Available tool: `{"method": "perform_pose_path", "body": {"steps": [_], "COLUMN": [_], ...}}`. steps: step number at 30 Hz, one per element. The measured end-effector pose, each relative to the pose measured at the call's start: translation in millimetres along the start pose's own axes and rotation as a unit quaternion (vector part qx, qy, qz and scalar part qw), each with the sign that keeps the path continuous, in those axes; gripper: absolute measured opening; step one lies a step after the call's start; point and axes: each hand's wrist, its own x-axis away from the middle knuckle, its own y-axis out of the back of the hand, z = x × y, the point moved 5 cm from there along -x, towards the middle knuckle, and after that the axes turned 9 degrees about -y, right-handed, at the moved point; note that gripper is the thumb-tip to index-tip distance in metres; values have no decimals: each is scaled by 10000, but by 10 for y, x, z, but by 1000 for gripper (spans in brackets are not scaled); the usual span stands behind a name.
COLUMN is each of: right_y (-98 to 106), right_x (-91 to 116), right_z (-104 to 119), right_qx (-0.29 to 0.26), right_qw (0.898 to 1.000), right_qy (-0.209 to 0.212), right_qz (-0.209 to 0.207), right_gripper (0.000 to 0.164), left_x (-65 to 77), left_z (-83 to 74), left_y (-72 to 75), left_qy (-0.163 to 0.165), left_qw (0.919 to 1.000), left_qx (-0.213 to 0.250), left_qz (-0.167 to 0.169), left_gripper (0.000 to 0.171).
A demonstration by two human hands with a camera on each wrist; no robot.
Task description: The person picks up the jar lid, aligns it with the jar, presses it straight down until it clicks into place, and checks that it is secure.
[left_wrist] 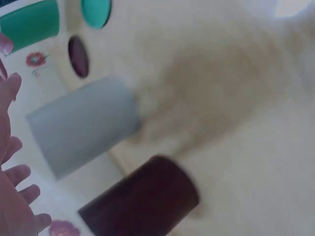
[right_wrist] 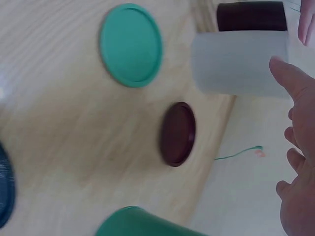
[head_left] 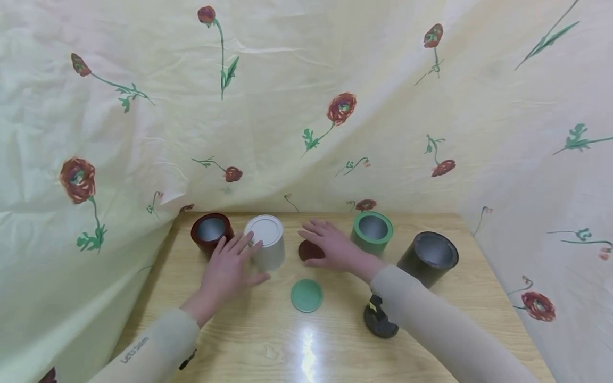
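Note:
My left hand hovers with spread fingers over the gap between the dark red canister and the white canister, holding nothing. The dark red one stands without a lid; the white one wears its white lid. My right hand, fingers extended, reaches over the dark red lid and partly covers it in the head view. In the right wrist view the dark red lid lies flat on the table, beyond that hand's fingers. Between the hands and nearer me rests the green lid.
An open green canister stands behind my right wrist, and an open black canister to its right. A black lid lies beneath my right forearm. Flower-printed cloth hangs behind and beside the wooden table.

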Motion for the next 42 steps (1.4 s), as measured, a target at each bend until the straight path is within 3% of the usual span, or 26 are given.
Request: {"method": "perform_pose_path", "body": {"steps": [5,10,13,20,28,36,42], "right_y": [-140,-259,-316,-433,-586,-773,-909], "right_x": [148,260,305,385,467,533,603], "right_z": [-71,-151,-181,-175,-236,-314,-331], "right_qx": [-147,-319,-387,-577,-425,-411,-381], "right_qw": [9998,9992,9989,9978,9984,9977,9984], "right_qy": [-83,-147,-196,-197,-282,-327,-197], "right_qz": [107,182,191,270,261,435,360], "right_gripper": [80,81,80,81,82,83,85], "left_x": [218,363,411,441,404,396,410], "left_z": [-137,-290,-368,-441,-477,-555,-631], "left_y": [-193,-334,-433,-681,-899,-1122,-1243], "left_qy": [-62,-335,-327,43,206,618,808], "left_qw": [9986,9956,9967,9996,9994,9942,9914], "left_qx": [234,45,4,264,286,799,942], "left_qz": [-474,-879,-736,-115,21,360,422], "left_gripper": [84,83,83,85,86,89,92]}}
